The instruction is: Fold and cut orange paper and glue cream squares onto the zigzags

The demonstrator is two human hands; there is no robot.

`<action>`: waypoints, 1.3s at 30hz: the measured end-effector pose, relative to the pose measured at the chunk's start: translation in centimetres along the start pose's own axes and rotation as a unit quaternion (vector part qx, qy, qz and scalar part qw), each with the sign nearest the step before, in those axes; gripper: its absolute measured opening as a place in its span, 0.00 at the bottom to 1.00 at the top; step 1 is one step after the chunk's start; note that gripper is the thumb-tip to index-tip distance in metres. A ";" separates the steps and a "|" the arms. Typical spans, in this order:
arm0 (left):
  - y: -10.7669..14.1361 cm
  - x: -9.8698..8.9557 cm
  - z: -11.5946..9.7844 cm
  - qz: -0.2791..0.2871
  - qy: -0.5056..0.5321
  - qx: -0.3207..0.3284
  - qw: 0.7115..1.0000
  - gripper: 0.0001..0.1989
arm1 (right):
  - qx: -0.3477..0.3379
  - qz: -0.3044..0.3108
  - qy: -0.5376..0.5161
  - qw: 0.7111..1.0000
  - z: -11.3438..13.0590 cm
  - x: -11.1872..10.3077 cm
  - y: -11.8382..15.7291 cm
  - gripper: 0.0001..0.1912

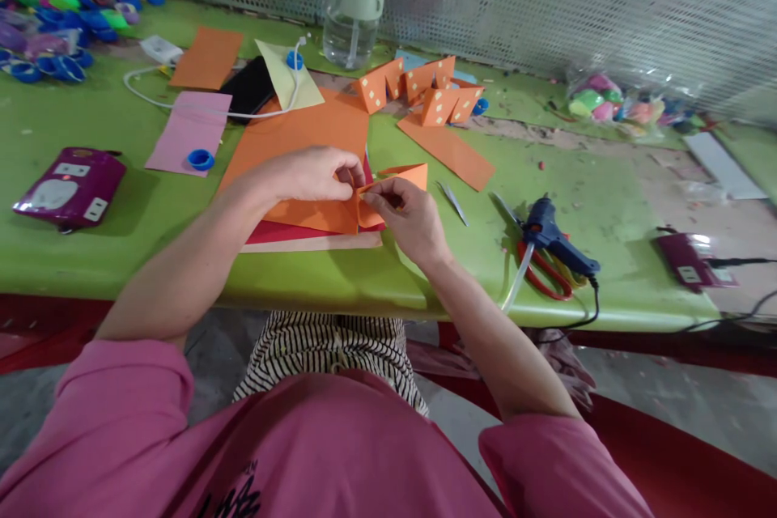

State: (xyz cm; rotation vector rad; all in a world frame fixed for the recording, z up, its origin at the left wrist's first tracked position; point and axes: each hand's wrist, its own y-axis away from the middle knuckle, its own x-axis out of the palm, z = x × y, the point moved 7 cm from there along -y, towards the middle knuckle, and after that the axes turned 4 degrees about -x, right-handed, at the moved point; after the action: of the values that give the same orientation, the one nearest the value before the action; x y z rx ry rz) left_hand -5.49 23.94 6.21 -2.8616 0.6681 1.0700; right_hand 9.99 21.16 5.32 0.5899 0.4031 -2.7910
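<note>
Two bare hands meet over a small folded orange piece

From two pink sleeves (130, 376), the bare forearms reach forward and converge above the near part of a green table (91, 263). The right hand (409, 218) angles inward, its thumb and index finger pinched together on the upper edge of a folded orange piece (369, 215). The left hand (324, 171) arches palm down, fingers curled toward the same edge; whether its fingertips grip is hidden.

The folded piece is at the right edge of a large orange sheet (316, 125), between the hands. It looks flat-sided and sharply creased, with an angled orange flap (413, 174) showing beyond the right hand.

Under the large sheet, a red sheet (285, 234) and a pale sheet (309, 244) show along the near side. To the right are slim metal tweezers (453, 204) and a dark blue plastic glue gun (555, 236) over red-handled scissors (546, 279).

Farther back lies a smooth orange strip (446, 152). Just behind it, zigzag orange pieces (444, 104) stand upright, dotted with pale squares. A translucent bottle (355, 12) with a green top stands before a perforated panel (546, 8).
</note>
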 end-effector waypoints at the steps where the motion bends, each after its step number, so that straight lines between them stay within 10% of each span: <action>1: -0.1 0.1 -0.1 0.004 -0.004 0.004 1.000 0.11 | 0.001 -0.001 0.002 1.000 0.0 0.0 0.0 0.05; 13: 0.4 0.9 -1.0 0.060 -0.092 -0.050 0.993 0.16 | -0.063 0.003 0.141 0.988 1.3 -0.1 0.1 0.03; 29: 0.1 1.3 -0.9 0.054 -0.039 -0.031 0.997 0.11 | -0.324 0.077 0.486 0.808 3.9 1.0 0.7 0.16; 39: 0.1 1.5 -1.1 0.063 -0.063 -0.009 0.996 0.13 | -0.390 0.096 0.460 0.792 4.5 0.6 1.0 0.19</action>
State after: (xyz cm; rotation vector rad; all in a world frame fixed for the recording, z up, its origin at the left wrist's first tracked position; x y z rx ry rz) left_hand -3.85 23.14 6.09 -2.7707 0.8441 1.2664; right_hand 8.19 18.72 8.79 1.5711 1.4588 -1.6692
